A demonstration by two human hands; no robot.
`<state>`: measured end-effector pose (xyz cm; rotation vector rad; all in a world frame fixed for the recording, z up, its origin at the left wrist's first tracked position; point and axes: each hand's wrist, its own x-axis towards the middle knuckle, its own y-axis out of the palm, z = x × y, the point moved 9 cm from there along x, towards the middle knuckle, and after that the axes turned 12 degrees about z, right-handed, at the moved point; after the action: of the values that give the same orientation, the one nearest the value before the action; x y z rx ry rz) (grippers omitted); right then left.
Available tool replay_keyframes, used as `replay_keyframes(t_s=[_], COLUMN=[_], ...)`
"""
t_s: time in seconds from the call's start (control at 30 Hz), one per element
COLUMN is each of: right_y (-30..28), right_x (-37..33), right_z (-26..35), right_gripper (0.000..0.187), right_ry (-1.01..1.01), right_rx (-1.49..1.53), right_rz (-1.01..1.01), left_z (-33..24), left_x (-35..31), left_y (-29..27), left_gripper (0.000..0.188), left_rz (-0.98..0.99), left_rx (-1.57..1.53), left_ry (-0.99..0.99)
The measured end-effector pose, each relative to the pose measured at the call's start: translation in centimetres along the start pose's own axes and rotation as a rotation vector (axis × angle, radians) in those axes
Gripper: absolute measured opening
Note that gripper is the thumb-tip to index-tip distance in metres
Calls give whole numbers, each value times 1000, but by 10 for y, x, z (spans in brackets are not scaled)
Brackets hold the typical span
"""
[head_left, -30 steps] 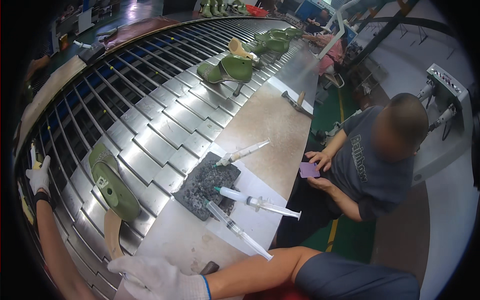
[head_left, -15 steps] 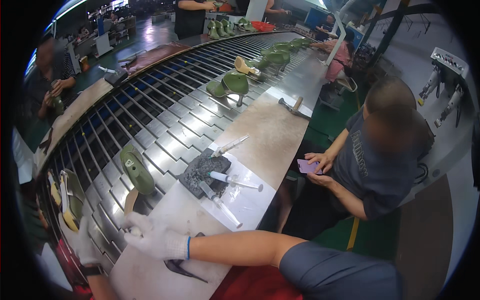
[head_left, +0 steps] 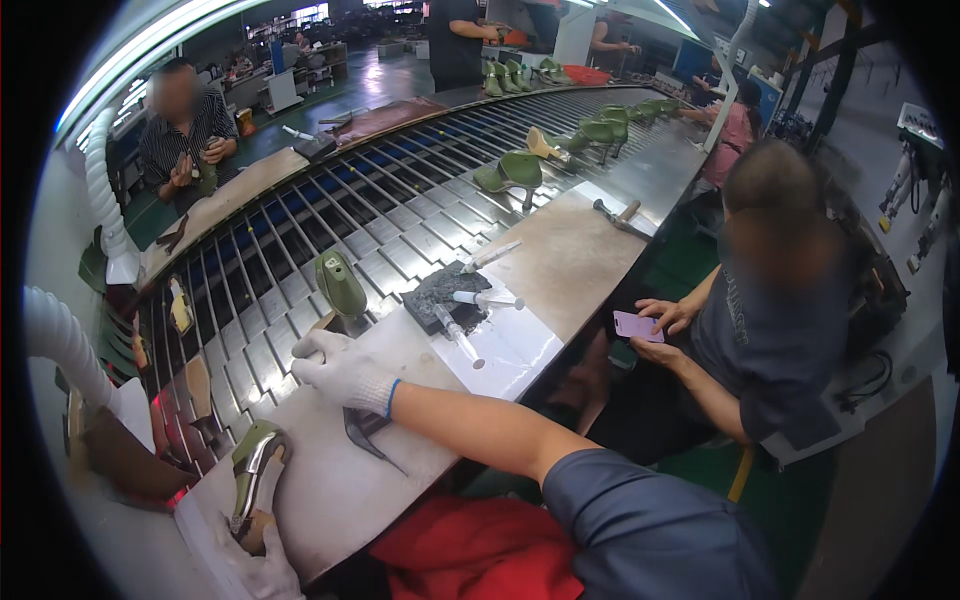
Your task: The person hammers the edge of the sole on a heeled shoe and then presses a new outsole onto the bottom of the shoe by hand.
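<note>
In a white glove, my left hand (head_left: 262, 562) grips one end of a green shoe (head_left: 246, 462) with a shiny metallic band and pale sole, tilted at the near left of the worktop (head_left: 330, 480). My gloved right hand (head_left: 345, 372) has its fingers curled together over the worktop's edge beside the rollers; anything inside them is hidden. Just beyond it, another green shoe (head_left: 341, 284) stands on the conveyor (head_left: 270, 330). Under my right wrist lies a dark, pointed curved metal tool (head_left: 372, 436), partly covered.
Several syringes (head_left: 466, 343) lean on a dark grey block (head_left: 425, 300) atop white paper (head_left: 515, 350). A hammer (head_left: 622, 216) lies farther along. More green shoes (head_left: 515, 175) line the conveyor. At right, a seated person (head_left: 790, 300) holds a phone (head_left: 638, 326). White hoses (head_left: 75, 335) stand left.
My left hand has taken the green shoe off the conveyor's left side and brought it nearer, over the worktop. My right hand stays near the worktop's edge. The view has shifted.
</note>
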<state>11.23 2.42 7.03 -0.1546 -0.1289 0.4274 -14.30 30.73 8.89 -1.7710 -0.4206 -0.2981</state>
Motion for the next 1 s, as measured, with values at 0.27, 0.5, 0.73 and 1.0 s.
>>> replay_keyframes(t_s=[0.27, 0.5, 0.73, 1.0], right_y=[5, 102, 64, 113], right_x=[-25, -96, -105, -110], right_z=[31, 27, 43, 56], right_gripper=[50, 64, 38, 33], right_ry=[-157, -241, -493, -351], right_rx=[-74, -22, -701, -1346], right_rz=[-97, -15, -79, 674], left_z=[14, 21, 32, 19], left_x=[-14, -13, -20, -20], left_y=[8, 5, 16, 9], left_gripper=[80, 76, 79, 84], left_rz=[-11, 21, -41, -136], left_rx=[-138, -160, -416, -306], left_ry=[-184, -299, -303, -197])
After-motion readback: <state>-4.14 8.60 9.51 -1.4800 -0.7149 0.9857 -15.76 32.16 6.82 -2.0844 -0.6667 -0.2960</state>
